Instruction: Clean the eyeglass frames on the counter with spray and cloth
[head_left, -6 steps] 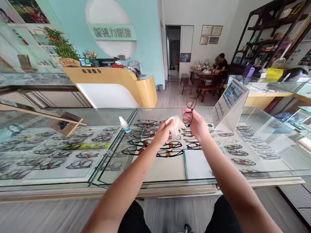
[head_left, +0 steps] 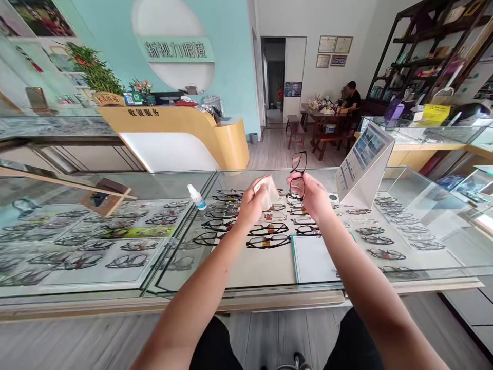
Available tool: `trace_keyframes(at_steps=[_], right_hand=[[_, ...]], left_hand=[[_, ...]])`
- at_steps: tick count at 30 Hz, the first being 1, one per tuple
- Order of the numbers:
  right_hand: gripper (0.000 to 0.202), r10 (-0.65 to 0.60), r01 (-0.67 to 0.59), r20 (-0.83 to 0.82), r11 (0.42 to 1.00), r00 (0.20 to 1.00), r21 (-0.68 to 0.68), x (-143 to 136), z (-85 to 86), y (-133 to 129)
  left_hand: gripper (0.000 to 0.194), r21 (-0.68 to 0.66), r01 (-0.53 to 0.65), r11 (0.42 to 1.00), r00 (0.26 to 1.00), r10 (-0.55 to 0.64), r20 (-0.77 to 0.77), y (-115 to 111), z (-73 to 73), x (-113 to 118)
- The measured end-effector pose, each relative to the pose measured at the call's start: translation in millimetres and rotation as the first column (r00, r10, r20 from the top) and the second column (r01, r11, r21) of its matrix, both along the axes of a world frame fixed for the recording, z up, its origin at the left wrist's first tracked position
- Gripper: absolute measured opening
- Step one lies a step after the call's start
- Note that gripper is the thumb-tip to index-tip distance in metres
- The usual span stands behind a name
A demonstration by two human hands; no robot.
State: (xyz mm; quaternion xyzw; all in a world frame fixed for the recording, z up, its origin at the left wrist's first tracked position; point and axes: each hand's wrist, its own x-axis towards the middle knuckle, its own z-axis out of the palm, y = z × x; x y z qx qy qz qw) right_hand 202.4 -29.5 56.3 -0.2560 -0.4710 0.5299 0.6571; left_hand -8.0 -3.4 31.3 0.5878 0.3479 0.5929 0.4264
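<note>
Pinched in my left hand is a pale cloth, its loose part hanging to the right. My right hand is closed on a pair of dark-framed eyeglasses, held on end with one lens above the other. A small gap separates the cloth from the eyeglasses. Both hands are above the glass display case. Left of my left hand, a small white bottle with a blue-and-red label stands tilted in view on the glass top.
Rows of eyeglasses lie inside the case, with a white board beside them. A folded display card stands at the right. Left is a wooden holder. A person sits at a far table.
My left hand has drawn the cloth to the left, away from the eyeglasses. The eyeglasses have shifted slightly left and up in my right hand.
</note>
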Motion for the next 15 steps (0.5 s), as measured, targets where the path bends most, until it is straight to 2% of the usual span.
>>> trace_keyframes(at_steps=[3, 7, 11, 15], right_hand=[[0.044, 0.029, -0.030, 0.071, 0.999, 0.997, 0.019, -3, 1.7, -5], [0.046, 0.066, -0.073, 0.147, 0.996, 0.987, 0.042, -5, 3.2, -10], [0.046, 0.093, -0.112, 0.270, 0.992, 0.958, 0.056, -1, 4.6, -14], [0.045, 0.161, -0.200, 0.398, 0.978, 0.903, 0.058, 5, 8.8, -16]], left_hand=[[0.047, 0.006, 0.029, 1.000, 1.000, -0.029, -0.001, -6, 10.8, -3], [0.025, 0.077, -0.047, 0.996, 0.997, 0.052, -0.064, -9, 18.0, -7], [0.021, 0.123, -0.116, 0.986, 0.987, 0.129, -0.101, -10, 20.7, -11], [0.026, 0.238, -0.099, 0.966, 0.982, 0.133, -0.131, -11, 20.8, -16]])
